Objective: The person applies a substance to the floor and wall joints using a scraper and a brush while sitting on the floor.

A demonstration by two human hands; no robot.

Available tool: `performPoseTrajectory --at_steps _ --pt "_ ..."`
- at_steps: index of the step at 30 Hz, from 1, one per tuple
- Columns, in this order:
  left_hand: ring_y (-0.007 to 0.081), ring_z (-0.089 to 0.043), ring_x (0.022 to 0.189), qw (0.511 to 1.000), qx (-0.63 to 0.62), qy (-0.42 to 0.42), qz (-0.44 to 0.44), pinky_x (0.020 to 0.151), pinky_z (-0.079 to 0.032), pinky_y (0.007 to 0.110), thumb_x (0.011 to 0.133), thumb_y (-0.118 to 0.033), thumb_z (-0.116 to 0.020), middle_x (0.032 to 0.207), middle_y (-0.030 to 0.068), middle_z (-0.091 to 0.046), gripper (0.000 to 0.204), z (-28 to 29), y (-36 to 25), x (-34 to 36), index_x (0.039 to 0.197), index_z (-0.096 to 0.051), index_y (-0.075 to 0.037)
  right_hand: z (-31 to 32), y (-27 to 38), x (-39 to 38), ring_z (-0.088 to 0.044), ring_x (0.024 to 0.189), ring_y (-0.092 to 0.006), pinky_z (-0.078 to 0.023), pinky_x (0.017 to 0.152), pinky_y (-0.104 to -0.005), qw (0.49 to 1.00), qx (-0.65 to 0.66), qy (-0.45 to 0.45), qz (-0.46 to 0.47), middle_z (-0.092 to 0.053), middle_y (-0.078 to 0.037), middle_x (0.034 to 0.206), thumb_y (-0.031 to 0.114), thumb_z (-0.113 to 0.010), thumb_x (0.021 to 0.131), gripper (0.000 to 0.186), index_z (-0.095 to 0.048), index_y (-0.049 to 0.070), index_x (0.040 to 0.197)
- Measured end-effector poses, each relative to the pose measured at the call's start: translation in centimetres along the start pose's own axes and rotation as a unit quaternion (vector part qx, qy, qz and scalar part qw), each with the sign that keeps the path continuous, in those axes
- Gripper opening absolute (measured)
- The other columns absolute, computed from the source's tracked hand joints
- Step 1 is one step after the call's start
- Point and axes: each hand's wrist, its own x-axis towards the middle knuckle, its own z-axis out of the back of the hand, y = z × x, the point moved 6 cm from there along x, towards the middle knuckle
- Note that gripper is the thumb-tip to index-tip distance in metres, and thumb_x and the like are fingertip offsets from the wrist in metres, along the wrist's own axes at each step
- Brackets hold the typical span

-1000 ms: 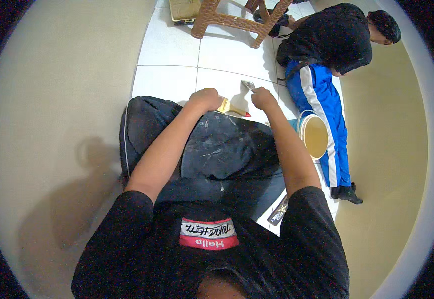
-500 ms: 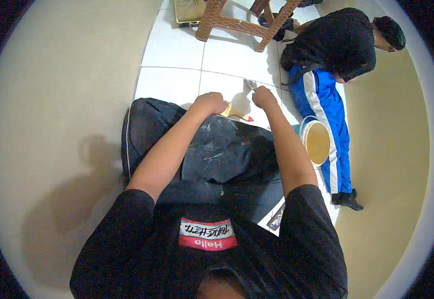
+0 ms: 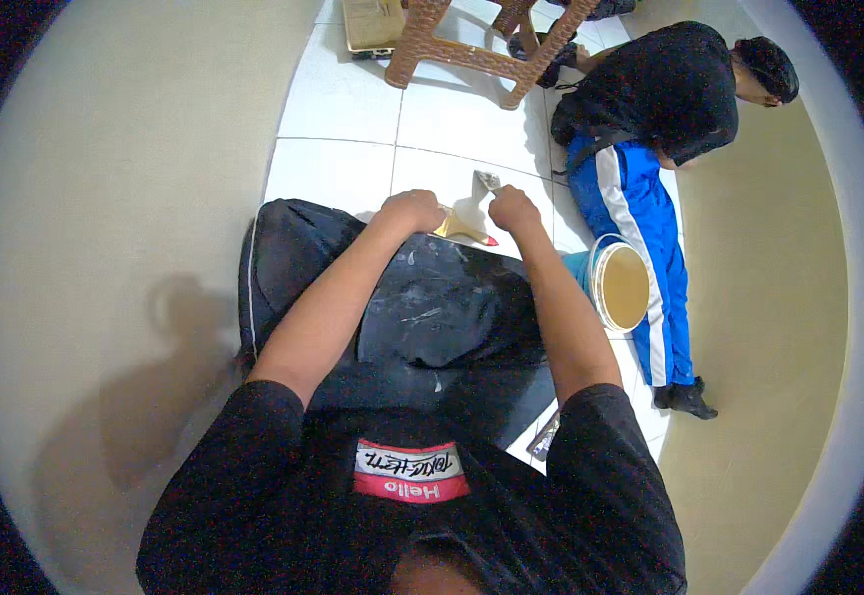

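My left hand (image 3: 412,210) is closed round the wide bristle end of a paintbrush (image 3: 465,230), above my lap. The brush's pale wooden handle with a red tip points right, and the bristles are mostly hidden by the fingers. In my right hand (image 3: 514,210), a putty knife (image 3: 487,181) is gripped, its smeared metal blade pointing up and left over the white tiles. The two tools are close together but look apart. Dark trousers (image 3: 427,317) with pale smears cover my legs beneath both hands.
A bucket (image 3: 622,288) with a pale rim stands right of my forearm. Beyond it, another person (image 3: 640,109) in blue trousers sits near the right wall. A brown woven-pattern stool (image 3: 476,59) and a tray (image 3: 373,25) are ahead; a wall (image 3: 134,198) rises at left.
My right hand and the putty knife have come slightly left and nearer, toward the paintbrush. The left hand stays closed round the brush. The whole view has shifted a little.
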Motion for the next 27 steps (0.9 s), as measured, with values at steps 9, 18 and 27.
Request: performPoseTrajectory --at_steps 9,18,27 --pt "0.0361 -0.066 0.099 0.996 0.004 -0.088 -0.017 0.086 -0.052 0.045 0.085 -0.032 -0.06 0.107 0.0229 -0.067 0.037 2.2 0.1 -0.2 0.1 -0.07 -0.001 1.1 1.4 0.7 -0.064 0.104 -0.0374 -0.051 0.091 -0.0461 0.999 -0.043 -0.019 0.024 -0.065 -0.023 0.111 0.023 -0.051 0.085 0.035 -0.065 0.002 0.11" --pt "0.0418 -0.065 0.09 0.958 -0.084 -0.274 -0.012 0.083 -0.051 0.049 0.09 -0.036 -0.052 0.095 0.0257 -0.067 0.042 6.9 2.1 -1.4 0.088 -0.071 0.001 -1.9 4.3 -4.1 -0.066 0.095 -0.0391 -0.052 0.087 -0.0467 0.992 -0.027 0.049 0.116 -0.068 -0.023 0.101 0.029 -0.056 0.088 0.032 -0.069 0.005 0.105" --pt "0.0418 -0.065 0.092 0.955 -0.102 -0.278 0.014 0.083 -0.051 0.049 0.092 -0.037 -0.051 0.095 0.0252 -0.068 0.043 8.7 2.4 -2.8 0.089 -0.071 0.001 -2.6 6.2 -1.7 -0.063 0.102 -0.0395 -0.05 0.09 -0.0467 0.991 -0.005 0.007 0.13 -0.064 -0.023 0.111 0.021 -0.052 0.087 0.032 -0.064 0.001 0.108"
